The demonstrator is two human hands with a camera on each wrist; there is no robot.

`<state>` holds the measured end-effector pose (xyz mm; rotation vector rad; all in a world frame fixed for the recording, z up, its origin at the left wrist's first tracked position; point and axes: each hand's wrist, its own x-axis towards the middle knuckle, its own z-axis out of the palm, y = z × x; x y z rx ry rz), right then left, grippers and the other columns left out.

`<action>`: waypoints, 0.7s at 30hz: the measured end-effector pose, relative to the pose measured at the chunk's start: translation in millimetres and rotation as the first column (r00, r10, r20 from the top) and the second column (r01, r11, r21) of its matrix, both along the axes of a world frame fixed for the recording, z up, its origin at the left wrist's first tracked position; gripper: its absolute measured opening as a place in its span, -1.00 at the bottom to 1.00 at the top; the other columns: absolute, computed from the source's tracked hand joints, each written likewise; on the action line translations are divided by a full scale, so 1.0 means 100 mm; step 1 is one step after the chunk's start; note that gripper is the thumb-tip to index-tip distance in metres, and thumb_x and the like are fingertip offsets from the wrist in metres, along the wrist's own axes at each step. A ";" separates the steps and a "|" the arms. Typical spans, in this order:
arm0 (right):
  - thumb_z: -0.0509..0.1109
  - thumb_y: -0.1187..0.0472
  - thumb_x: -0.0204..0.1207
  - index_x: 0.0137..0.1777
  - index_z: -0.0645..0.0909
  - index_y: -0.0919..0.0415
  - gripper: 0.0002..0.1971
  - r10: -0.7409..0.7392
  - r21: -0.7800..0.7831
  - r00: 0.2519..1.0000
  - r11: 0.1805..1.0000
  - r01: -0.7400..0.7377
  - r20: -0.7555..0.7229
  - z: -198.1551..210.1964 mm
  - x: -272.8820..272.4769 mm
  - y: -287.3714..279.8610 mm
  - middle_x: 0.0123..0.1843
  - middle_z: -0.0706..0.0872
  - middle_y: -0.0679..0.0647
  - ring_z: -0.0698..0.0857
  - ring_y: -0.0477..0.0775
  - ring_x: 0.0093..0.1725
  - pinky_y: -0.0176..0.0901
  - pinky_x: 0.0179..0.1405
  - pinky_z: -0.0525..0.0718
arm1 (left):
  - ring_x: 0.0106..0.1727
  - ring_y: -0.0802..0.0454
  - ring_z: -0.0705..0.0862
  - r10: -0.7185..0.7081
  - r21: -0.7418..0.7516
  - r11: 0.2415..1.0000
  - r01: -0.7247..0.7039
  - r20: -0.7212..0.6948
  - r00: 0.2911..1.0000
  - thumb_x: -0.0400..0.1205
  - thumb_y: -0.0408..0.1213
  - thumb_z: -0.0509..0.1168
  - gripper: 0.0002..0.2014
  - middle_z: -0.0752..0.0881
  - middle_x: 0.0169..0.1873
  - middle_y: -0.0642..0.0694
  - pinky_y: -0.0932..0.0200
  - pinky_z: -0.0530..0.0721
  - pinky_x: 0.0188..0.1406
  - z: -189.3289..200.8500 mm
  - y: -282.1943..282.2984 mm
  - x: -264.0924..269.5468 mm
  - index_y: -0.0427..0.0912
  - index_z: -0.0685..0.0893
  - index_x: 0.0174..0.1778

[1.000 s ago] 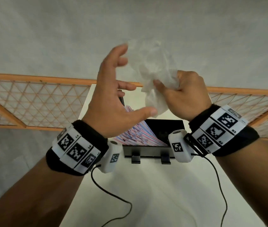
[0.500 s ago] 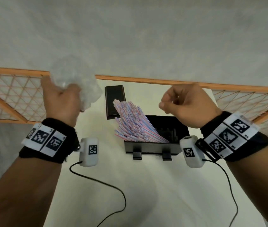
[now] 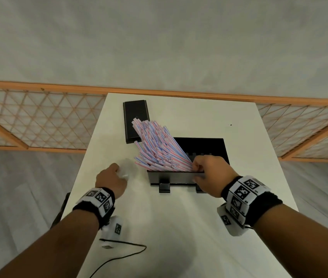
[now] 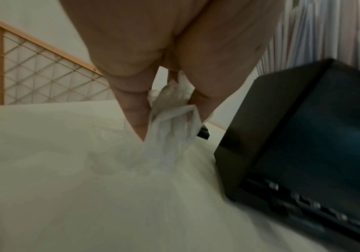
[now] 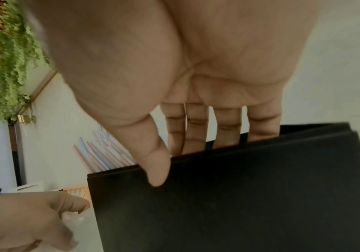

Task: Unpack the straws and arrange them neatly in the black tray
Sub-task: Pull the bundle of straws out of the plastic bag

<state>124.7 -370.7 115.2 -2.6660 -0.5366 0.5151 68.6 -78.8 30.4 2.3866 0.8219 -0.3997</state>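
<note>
The right hand (image 5: 174, 76) reaches down over the near wall of the black tray (image 5: 239, 204): its four fingers (image 5: 196, 129) dip behind the rim while the thumb (image 5: 155, 163) lies on the outer face of the wall. Left of the thumb, pink, blue and white striped straws (image 5: 101, 153) rise slanted from behind the rim. At lower left the left hand (image 5: 24, 221) grips crumpled clear plastic (image 5: 71, 220) just beside the tray on the pale counter (image 5: 88, 238). Green hanging foliage (image 5: 6, 59) fills the upper left.

Dim soft light; wrist views blurred; edges warped.
</note>
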 end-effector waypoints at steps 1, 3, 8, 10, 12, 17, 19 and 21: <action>0.42 0.29 0.49 -0.01 0.60 0.15 -0.89 -0.011 0.013 1.000 1.000 0.011 0.005 -0.02 -0.01 0.00 -0.05 0.68 0.02 0.65 0.08 -0.06 -0.15 -0.09 0.61 | 0.21 -0.35 0.69 -0.030 0.009 1.000 0.030 -0.018 0.999 0.70 -0.11 0.35 -0.63 0.68 0.23 -0.32 0.03 0.64 0.04 -0.04 -0.03 -0.01 -0.15 0.58 0.39; 0.40 0.35 0.49 -0.04 0.61 0.20 -0.91 -0.016 0.021 0.999 1.000 0.015 0.029 -0.08 -0.01 0.01 -0.06 0.67 0.06 0.63 0.10 -0.07 -0.17 -0.12 0.55 | 0.33 -0.38 0.63 -0.059 0.022 0.998 0.061 -0.064 0.996 0.72 -0.06 0.33 -0.55 0.56 0.38 -0.35 0.00 0.60 0.19 -0.07 -0.09 -0.02 -0.17 0.56 0.49; 0.30 0.51 0.45 -0.32 0.40 0.07 -0.69 0.007 0.073 0.999 0.997 -0.010 0.036 -0.20 -0.06 0.03 -0.24 0.50 -0.04 0.50 0.06 -0.21 -0.35 -0.31 0.34 | 0.29 -0.36 0.64 -0.161 0.070 0.983 0.168 -0.086 0.983 0.73 -0.24 0.25 -0.72 0.58 0.21 -0.31 0.04 0.58 0.19 -0.09 -0.12 -0.04 -0.29 0.69 0.28; 0.28 0.51 0.44 -0.36 0.27 -0.02 -0.58 0.040 0.083 0.999 0.996 -0.042 0.029 -0.22 -0.14 0.03 -0.28 0.42 -0.12 0.46 0.03 -0.23 -0.38 -0.33 0.28 | 0.22 -0.31 0.69 -0.194 0.090 0.975 0.202 -0.095 0.976 0.70 -0.30 0.29 -0.76 0.65 0.11 -0.26 0.06 0.59 0.04 -0.09 -0.13 -0.06 -0.27 0.65 0.25; 0.27 0.50 0.43 -0.36 0.23 -0.05 -0.57 0.051 0.076 0.999 0.996 -0.051 0.009 -0.25 -0.23 0.01 -0.27 0.41 -0.14 0.45 0.02 -0.23 -0.40 -0.34 0.26 | 0.13 -0.28 0.74 -0.202 0.115 0.971 0.209 -0.067 0.977 0.67 -0.26 0.36 -0.71 0.73 0.09 -0.19 0.07 0.60 -0.10 -0.08 -0.14 -0.08 -0.19 0.53 0.28; 0.28 0.53 0.42 -0.36 0.23 -0.03 -0.56 0.089 0.089 0.996 0.992 -0.087 -0.019 -0.29 -0.44 -0.05 -0.28 0.39 -0.15 0.45 0.03 -0.22 -0.39 -0.34 0.28 | 0.18 -0.22 0.76 -0.284 0.112 0.950 0.293 -0.089 0.955 0.68 -0.31 0.27 -0.92 0.78 -0.03 -0.11 0.13 0.59 -0.02 -0.12 -0.18 -0.10 -0.09 0.67 -0.05; 0.28 0.52 0.43 -0.36 0.22 -0.05 -0.55 0.104 0.098 0.994 0.990 -0.101 -0.026 -0.29 -0.49 -0.06 -0.28 0.39 -0.16 0.44 0.02 -0.23 -0.38 -0.34 0.29 | 0.26 -0.14 0.73 -0.332 0.056 0.939 0.340 -0.125 0.935 0.76 -0.29 0.20 -0.82 0.78 0.05 -0.09 0.20 0.52 0.00 -0.13 -0.25 -0.10 -0.03 0.65 -0.11; 0.28 0.50 0.45 -0.36 0.20 -0.08 -0.53 0.116 0.099 0.993 0.989 -0.113 -0.027 -0.29 -0.50 -0.06 -0.28 0.38 -0.17 0.43 0.00 -0.24 -0.39 -0.34 0.27 | 0.36 -0.13 0.65 -0.335 0.071 0.933 0.352 -0.184 0.924 0.80 -0.25 0.17 -0.76 0.70 0.33 -0.12 0.20 0.50 0.24 -0.06 -0.31 -0.14 -0.15 0.66 0.30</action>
